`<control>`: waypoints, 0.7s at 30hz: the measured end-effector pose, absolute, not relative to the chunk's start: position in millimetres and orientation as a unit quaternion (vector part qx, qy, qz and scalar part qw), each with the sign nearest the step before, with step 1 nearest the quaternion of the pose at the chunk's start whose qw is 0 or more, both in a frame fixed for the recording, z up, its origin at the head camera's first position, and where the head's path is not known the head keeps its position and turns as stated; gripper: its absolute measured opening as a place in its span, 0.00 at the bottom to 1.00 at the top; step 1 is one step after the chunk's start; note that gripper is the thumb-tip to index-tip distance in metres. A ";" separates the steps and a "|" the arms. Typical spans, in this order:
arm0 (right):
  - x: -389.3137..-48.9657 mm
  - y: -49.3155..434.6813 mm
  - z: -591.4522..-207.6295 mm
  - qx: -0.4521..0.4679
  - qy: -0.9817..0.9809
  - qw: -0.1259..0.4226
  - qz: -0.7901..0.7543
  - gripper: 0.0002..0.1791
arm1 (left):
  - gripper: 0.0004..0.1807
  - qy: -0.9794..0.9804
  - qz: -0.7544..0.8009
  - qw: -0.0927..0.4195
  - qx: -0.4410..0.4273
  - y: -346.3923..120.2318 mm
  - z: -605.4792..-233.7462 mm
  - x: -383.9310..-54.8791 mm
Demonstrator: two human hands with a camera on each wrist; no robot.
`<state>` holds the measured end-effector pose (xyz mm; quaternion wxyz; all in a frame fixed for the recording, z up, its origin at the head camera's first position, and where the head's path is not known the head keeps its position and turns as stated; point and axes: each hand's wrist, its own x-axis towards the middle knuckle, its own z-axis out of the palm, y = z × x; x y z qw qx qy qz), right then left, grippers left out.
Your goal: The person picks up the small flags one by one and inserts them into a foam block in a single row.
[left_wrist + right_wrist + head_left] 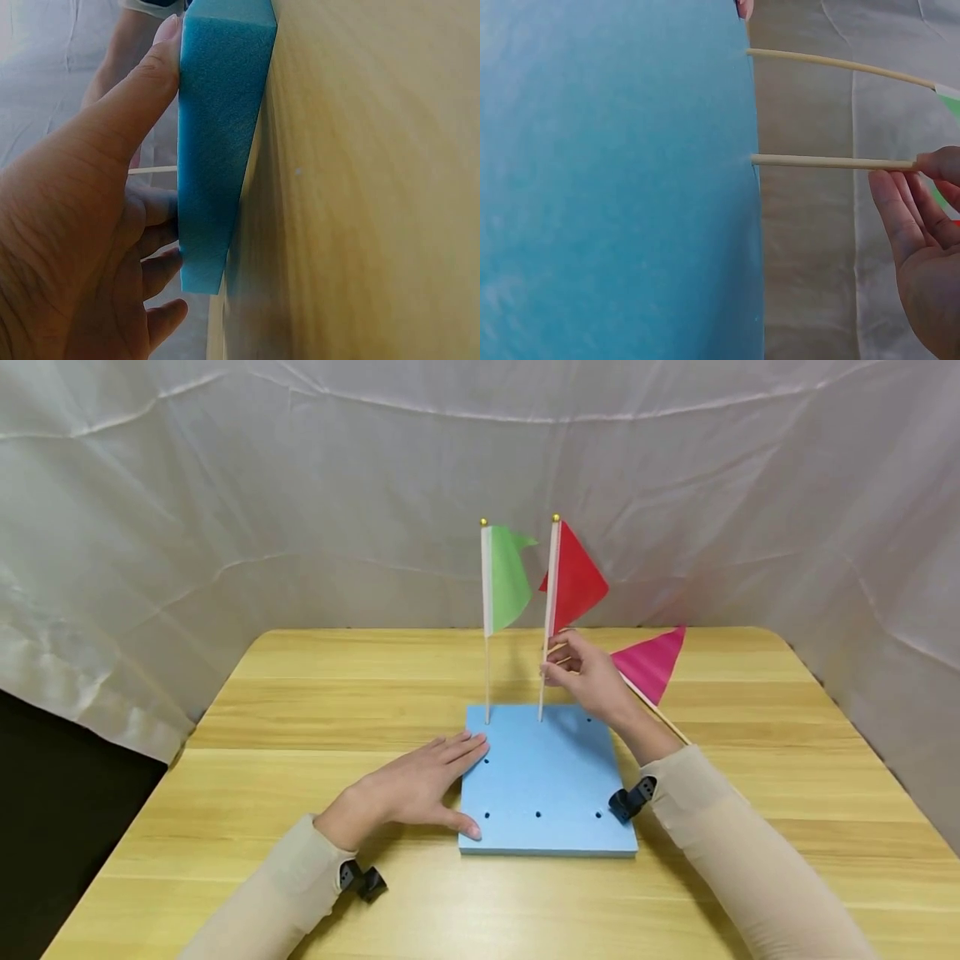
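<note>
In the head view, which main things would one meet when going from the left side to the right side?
Black area at the lower left → left hand → light green flag → red flag → pink flag. The right hand and blue board are left out because they overlap others.

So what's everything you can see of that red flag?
The triangular red flag looks like fabric, on a wood-like stick with a white sleeve and a gold ball on top. It stands nearly upright, the stick's foot meeting the blue foam board near the far edge, right of the green flag. The right hand pinches the stick below the sleeve.
</note>
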<state>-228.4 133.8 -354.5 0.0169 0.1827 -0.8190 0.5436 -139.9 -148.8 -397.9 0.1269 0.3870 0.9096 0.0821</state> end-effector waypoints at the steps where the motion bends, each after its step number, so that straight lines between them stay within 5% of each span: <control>1: -228.6 134.0 -353.5 0.185 -0.816 0.018 0.547 0.17 | 0.63 0.910 0.083 0.127 0.386 -148.7 -397.3 -140.0; 21: -225.0 143.1 -353.4 0.178 -0.841 0.037 0.510 0.20 | 0.64 0.912 0.086 0.130 0.379 -151.6 -398.1 -144.5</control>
